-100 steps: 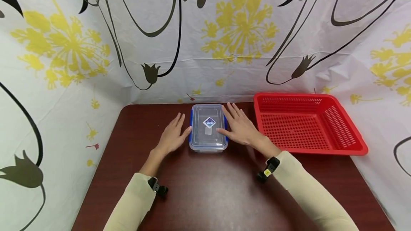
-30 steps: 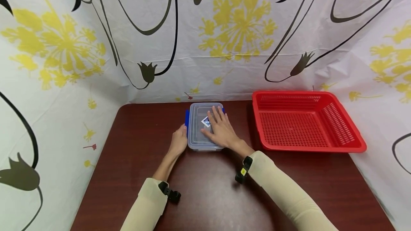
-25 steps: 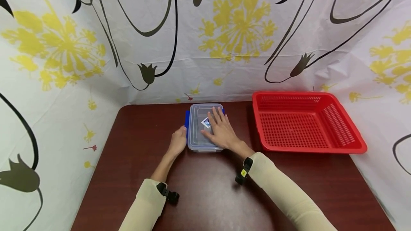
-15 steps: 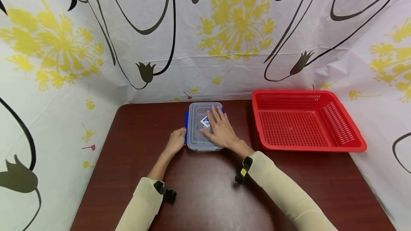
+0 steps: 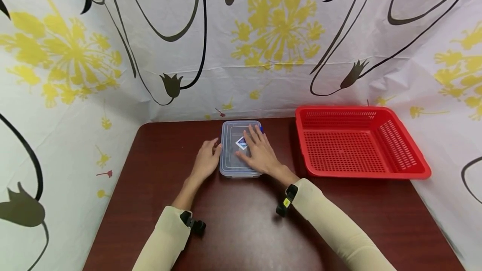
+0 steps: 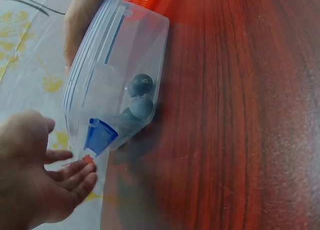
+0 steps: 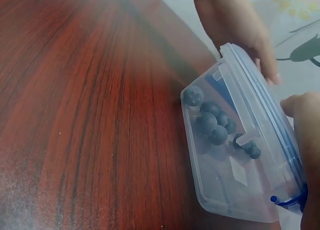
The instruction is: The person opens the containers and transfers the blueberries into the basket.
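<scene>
A clear plastic food container with a lid and blue side latches lies on the table. Through its walls show several dark blueberries. My right hand is spread flat on the lid, over part of the diamond-shaped label. At the container's left side is my left hand, its fingers loosely bent and holding nothing. In the left wrist view those fingertips are right by a blue latch, which slants outward from the container's wall. Another blue latch shows beyond my right fingers.
A red perforated plastic basket stands to the right of the container on the dark reddish-brown table. A white patterned sheet hangs behind the table and along both sides.
My right hand has moved from the container's right side onto the lid. My left hand gripped the left latch, then let go; that latch, sticking out earlier, no longer shows from above.
</scene>
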A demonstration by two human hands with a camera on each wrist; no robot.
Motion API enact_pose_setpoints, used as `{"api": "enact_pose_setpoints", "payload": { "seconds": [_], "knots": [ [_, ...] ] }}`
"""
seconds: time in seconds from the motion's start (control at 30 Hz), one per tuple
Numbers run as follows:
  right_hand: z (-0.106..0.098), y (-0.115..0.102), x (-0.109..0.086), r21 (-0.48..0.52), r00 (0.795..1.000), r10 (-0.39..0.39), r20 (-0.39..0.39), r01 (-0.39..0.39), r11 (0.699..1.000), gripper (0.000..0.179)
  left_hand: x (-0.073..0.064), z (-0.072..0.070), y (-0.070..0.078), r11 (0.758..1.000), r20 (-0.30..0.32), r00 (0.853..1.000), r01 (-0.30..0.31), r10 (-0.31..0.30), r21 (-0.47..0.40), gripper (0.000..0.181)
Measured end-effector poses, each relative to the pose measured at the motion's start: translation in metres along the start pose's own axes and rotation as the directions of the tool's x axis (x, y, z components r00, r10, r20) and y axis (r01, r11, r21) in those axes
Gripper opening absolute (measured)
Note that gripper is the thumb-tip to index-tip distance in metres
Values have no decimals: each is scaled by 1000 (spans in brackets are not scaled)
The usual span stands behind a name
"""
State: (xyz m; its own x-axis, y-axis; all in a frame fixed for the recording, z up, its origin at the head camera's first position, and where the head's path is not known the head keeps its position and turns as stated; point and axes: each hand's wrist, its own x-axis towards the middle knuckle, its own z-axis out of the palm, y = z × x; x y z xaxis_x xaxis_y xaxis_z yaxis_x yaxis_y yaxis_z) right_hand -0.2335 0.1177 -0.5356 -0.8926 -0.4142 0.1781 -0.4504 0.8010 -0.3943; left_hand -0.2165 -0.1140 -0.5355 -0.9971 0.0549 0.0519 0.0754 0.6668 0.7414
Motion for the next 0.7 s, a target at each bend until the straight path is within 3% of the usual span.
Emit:
{"api": "enact_pose_setpoints", "payload": {
  "seconds": [0.1,0.23,0.43,0.57,0.7],
  "knots": [
    [-1,1,-1,26,1000,10,-9,-10,1000,89,-1,-2,6,996,26,996,-84,83,33,60],
    [-4,5,-5,61,998,32,-52,-29,998,87,-1,-4,13,974,75,977,-205,199,96,66],
    [-8,11,-15,129,987,107,-121,-92,987,84,4,-4,21,893,139,929,-368,342,261,71],
    [-8,16,-23,190,976,165,-138,-138,972,83,7,0,26,854,184,907,-418,378,309,75],
    [-3,23,-29,251,966,208,-154,-165,954,82,7,5,30,844,218,904,-424,369,329,78]
  ]
}}
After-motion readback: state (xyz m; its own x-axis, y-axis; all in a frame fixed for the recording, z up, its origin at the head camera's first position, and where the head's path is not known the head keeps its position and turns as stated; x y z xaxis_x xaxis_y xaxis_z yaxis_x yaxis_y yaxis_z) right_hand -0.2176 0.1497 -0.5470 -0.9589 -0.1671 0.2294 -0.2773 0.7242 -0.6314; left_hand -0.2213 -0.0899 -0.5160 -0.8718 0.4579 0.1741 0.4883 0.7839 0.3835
